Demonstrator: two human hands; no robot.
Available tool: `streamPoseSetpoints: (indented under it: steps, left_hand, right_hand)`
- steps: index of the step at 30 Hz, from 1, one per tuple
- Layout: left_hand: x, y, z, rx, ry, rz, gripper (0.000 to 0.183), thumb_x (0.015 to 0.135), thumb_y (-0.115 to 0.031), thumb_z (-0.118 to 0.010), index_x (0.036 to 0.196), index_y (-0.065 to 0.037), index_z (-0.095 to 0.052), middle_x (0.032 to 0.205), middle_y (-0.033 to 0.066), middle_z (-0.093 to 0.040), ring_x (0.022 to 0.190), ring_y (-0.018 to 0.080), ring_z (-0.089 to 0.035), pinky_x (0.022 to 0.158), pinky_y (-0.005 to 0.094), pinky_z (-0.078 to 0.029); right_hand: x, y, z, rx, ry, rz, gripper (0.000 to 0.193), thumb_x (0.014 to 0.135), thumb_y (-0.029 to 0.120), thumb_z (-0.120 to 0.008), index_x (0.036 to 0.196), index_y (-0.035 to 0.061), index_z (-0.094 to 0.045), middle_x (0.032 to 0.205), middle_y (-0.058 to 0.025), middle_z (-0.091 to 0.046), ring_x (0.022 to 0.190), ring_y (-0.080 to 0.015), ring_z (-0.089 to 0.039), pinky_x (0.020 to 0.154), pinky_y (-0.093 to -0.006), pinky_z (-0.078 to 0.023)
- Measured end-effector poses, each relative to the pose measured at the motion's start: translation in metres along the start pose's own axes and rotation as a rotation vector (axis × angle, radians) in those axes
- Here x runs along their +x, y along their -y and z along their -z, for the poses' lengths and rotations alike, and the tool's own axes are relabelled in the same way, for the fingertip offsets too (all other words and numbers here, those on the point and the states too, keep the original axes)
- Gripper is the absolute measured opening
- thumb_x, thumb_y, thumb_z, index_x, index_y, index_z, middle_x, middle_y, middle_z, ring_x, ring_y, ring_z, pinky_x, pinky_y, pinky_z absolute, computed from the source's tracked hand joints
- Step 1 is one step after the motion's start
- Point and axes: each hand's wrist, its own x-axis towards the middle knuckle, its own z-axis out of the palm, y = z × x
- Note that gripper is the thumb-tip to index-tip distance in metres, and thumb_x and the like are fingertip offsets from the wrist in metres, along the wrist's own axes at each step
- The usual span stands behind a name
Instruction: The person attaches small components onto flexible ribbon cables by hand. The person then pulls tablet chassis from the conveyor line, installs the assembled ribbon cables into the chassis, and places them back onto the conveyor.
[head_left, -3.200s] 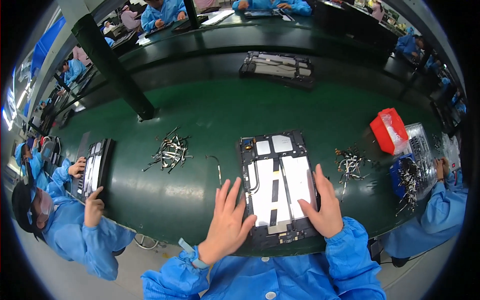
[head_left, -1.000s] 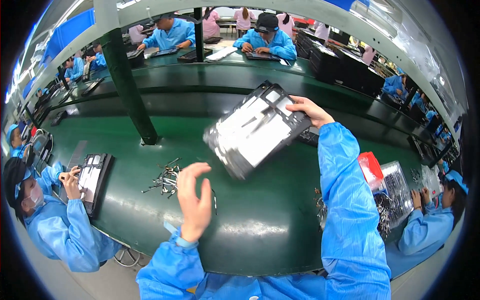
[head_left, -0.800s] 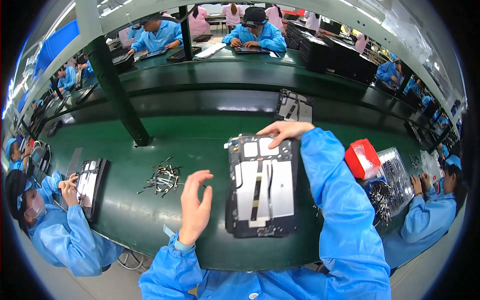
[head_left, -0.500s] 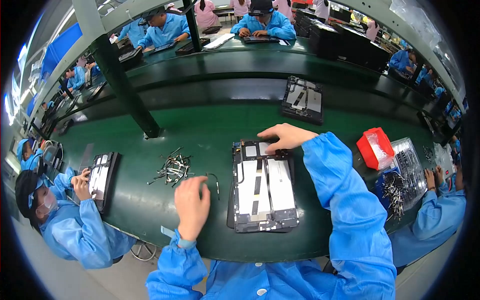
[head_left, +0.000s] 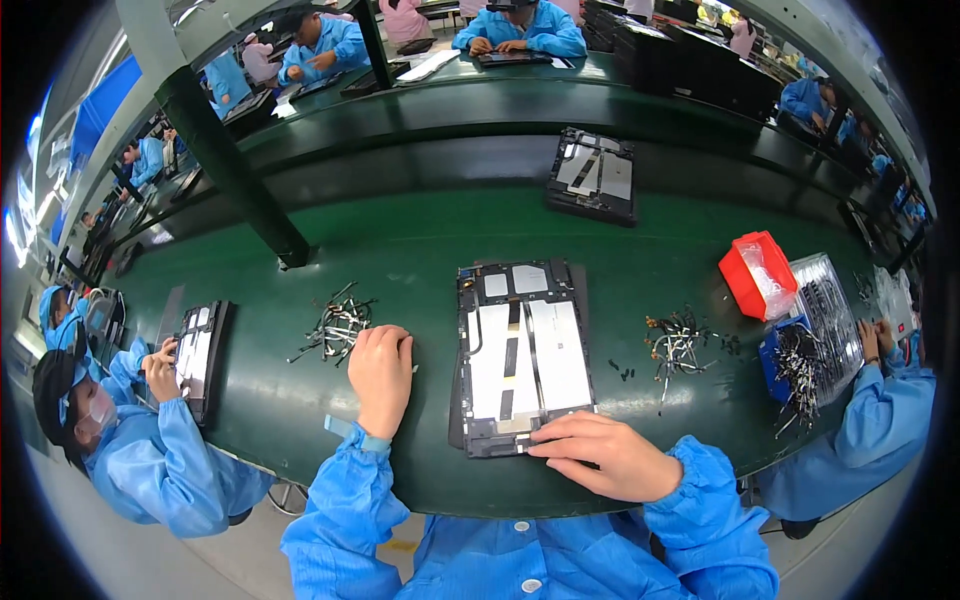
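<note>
An opened tablet (head_left: 556, 350) lies before me, its pale battery panels, dark strips and black frame exposed. My right hand (head_left: 610, 458) reaches over its lower edge from the right. Its fingers are stretched out, the tips touching the black part at the bottom, and the thumb is apart. To the tablet's left, my left hand (head_left: 382, 380) is low over the table beside a heap of small flex cables (head_left: 338, 325). Its fingers are curled under, so the tips and anything in them are hidden. A tiny pale end shows at its right side.
Right of the tablet lie a second cable heap (head_left: 677, 345) and small black bits (head_left: 622, 372). Farther right are a red bin (head_left: 752, 270), a blue box (head_left: 775, 362) of cables and a clear tray (head_left: 830, 300). Another opened tablet (head_left: 595, 172) lies beyond. Co-workers sit on both sides.
My right hand has moved from the tablet's far edge down to its near edge, uncovering the right cable heap. My left hand has curled and now covers most of the loose cable's spot.
</note>
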Motion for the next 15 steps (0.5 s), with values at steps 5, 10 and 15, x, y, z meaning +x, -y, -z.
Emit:
streamPoseSetpoints:
  steps: [5,10,15]
  left_hand:
    - [0.007,-0.003,0.019,-0.254,0.192,0.282,0.008,0.083,-0.010,-0.071,0.088,-0.005,-0.068,0.097,0.0070,-0.071,0.091,0.0260,-0.064,0.079,0.0329,-0.051]
    - [0.011,-0.056,0.077,-0.810,0.243,0.340,0.006,0.087,-0.006,-0.067,0.091,-0.002,-0.067,0.114,0.0111,-0.068,0.101,0.0202,-0.062,0.084,0.0298,-0.049]
    - [0.001,-0.103,0.097,-1.032,0.376,0.353,0.008,0.084,-0.004,-0.068,0.091,-0.002,-0.067,0.117,0.0107,-0.068,0.106,0.0214,-0.060,0.088,0.0316,-0.048]
  right_hand:
    - [0.003,0.013,-0.003,0.064,-0.066,0.054,0.023,0.088,0.006,-0.067,0.111,0.0035,-0.068,0.108,-0.0121,-0.068,0.101,-0.0289,-0.065,0.088,-0.0372,-0.053]
    - [0.017,0.036,-0.003,0.098,-0.286,-0.106,0.029,0.087,0.005,-0.069,0.115,0.0014,-0.067,0.104,-0.0123,-0.067,0.085,-0.0236,-0.067,0.076,-0.0333,-0.055]
    - [0.035,0.036,-0.010,0.220,-0.366,-0.239,0.024,0.080,0.002,-0.076,0.104,-0.0007,-0.073,0.096,-0.0097,-0.068,0.073,-0.0148,-0.064,0.065,-0.0261,-0.053]
